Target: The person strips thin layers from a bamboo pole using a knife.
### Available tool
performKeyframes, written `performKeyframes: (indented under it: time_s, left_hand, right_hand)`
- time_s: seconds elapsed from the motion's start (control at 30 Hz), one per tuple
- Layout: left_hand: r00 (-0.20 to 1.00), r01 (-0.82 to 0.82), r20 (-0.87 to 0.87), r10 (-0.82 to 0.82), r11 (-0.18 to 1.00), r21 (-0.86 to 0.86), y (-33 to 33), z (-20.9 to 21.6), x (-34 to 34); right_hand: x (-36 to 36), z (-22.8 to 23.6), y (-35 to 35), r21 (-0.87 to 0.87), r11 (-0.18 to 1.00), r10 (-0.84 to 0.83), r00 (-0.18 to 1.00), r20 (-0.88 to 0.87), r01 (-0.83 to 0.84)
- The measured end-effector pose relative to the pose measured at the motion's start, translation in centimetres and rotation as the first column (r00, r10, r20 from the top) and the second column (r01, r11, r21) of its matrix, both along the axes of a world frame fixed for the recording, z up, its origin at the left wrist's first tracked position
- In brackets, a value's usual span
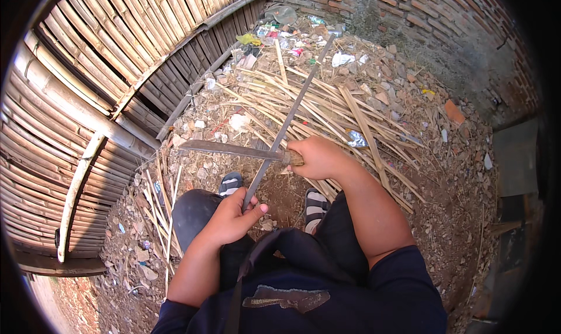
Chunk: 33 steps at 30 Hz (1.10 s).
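Observation:
My right hand point(317, 157) is closed round the wooden handle of a machete point(231, 149). Its dark blade points left, lying across a long, grey-brown bamboo strip point(299, 100) just ahead of my left hand. Closed on the near end of that strip is my left hand point(232, 218), above my left knee, with the thumb stretched to the right. From there the strip slants away, up and to the right. Beyond both hands, many pale split bamboo strips point(327, 115) lie in a loose pile on the ground.
A bamboo-slat wall point(76, 100) rises at the left, and a brick wall point(432, 21) stands at the back right. More pale strips point(159, 220) lie beside my left knee. Litter and stones cover the ground, including a yellow plastic scrap point(249, 39) and a brick piece point(454, 111).

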<state>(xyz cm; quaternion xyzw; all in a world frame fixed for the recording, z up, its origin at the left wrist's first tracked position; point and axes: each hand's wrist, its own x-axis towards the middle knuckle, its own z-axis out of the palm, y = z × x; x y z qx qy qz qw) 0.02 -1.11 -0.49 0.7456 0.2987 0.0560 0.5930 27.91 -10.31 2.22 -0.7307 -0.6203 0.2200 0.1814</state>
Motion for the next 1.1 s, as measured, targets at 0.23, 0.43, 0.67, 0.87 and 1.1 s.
performKeyframes:
  time_s: [0.23, 0.43, 0.67, 0.87, 1.1]
  left_hand:
    - [1.000, 0.016, 0.017, -0.016, 1.000, 0.010, 0.1, -0.4, 0.0]
    - [0.999, 0.040, 0.007, -0.039, 0.997, -0.071, 0.3, 0.3, -0.1]
    - [0.998, 0.069, -0.001, -0.069, 0.993, -0.097, 0.5, 0.9, 0.0]
    - [0.999, 0.035, 0.006, -0.035, 0.988, -0.149, 0.4, 0.5, 0.1]
    - [0.999, 0.044, 0.011, -0.043, 0.996, -0.077, 0.4, 0.2, -0.1]
  right_hand:
    - [0.2, -0.3, 0.1, -0.015, 1.000, 0.008, 1.000, 0.017, -0.008]
    - [2.8, 0.4, -0.4, 0.070, 0.977, -0.198, 0.980, -0.015, 0.199]
    - [1.2, -0.2, -0.4, 0.021, 0.997, -0.081, 0.995, 0.050, 0.080]
    - [2.2, -0.3, 0.4, 0.092, 0.968, -0.229, 0.972, -0.052, 0.233]
    - [2.4, -0.6, 0.6, -0.077, 0.991, -0.114, 0.992, -0.050, 0.110]
